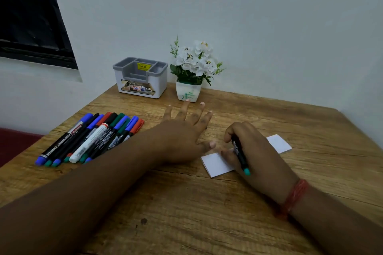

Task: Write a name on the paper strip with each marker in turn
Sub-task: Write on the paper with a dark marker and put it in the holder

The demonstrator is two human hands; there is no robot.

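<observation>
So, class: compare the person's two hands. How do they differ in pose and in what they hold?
The left hand lies with fingers spread straight and holds nothing; the right hand is curled round a green-ended marker. The left hand rests on the table beside the paper; the right hand lies across the paper. Both are bare.

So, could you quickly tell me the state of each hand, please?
Left hand: open, fingers spread flat on the table.
Right hand: gripping a green-capped marker.

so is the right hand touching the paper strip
Touching. The head view shows the right hand, gripping a marker, resting on the paper strip, its fingers pressed on the white surface.
</observation>
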